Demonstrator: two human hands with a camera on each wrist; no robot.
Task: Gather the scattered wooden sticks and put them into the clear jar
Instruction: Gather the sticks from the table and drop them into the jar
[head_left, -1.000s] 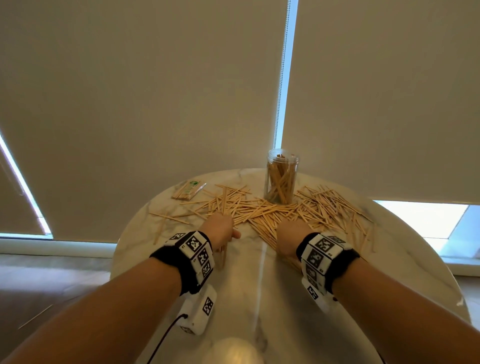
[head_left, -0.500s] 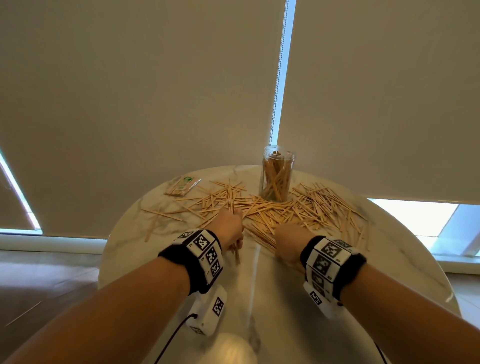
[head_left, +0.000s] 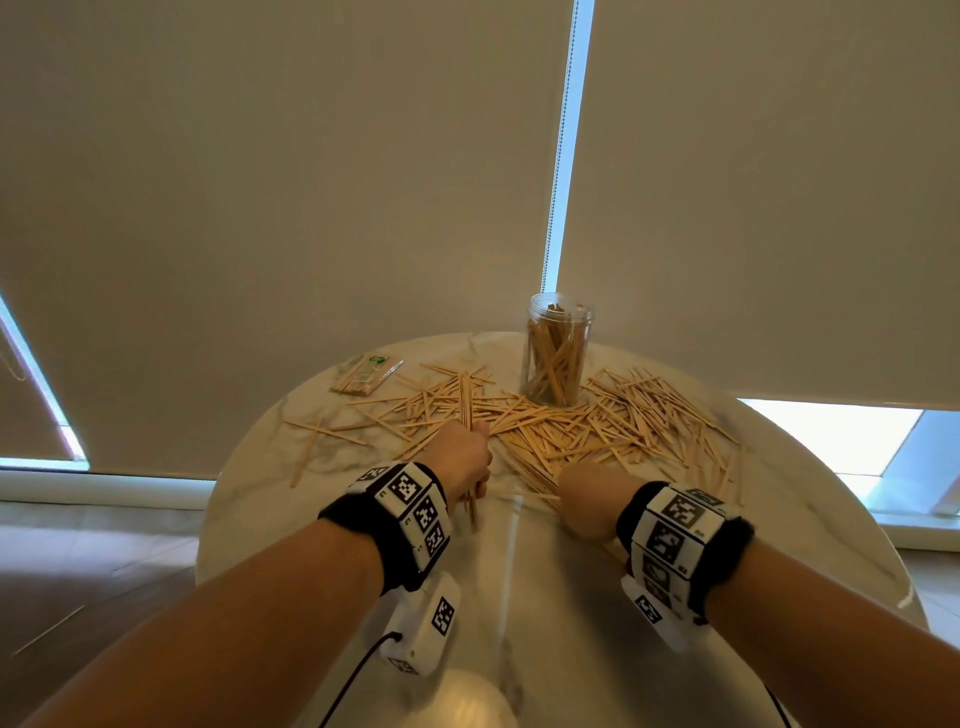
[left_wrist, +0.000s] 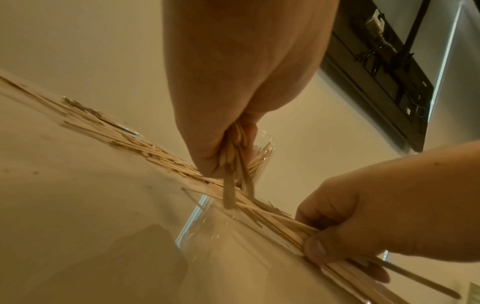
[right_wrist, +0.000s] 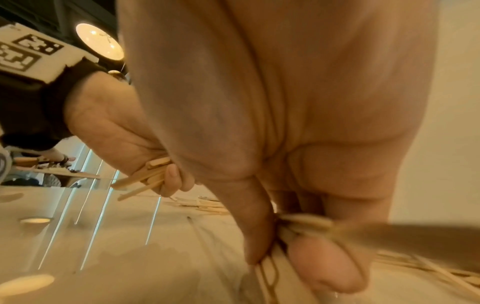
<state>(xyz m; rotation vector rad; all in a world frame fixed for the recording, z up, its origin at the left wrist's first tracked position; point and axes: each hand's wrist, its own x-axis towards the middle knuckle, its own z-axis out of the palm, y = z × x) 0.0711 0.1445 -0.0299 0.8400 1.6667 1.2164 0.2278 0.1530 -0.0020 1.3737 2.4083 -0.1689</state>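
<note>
Ahead of both hands, on the round marble table (head_left: 597, 623), wooden sticks (head_left: 613, 426) lie scattered in a wide band. The clear jar (head_left: 557, 358) stands upright beyond the hands, amid the sticks, partly filled. The left hand (head_left: 462, 462) is closed round a bundle of sticks (head_left: 466, 400) (ends protruding past both sides of the fist). The right hand (head_left: 587, 506) has its fingers and thumb curled round a second bunch (left_wrist: 285, 222) lying low on the tabletop. A small packet (head_left: 366, 375) rests beyond the left hand.
</note>
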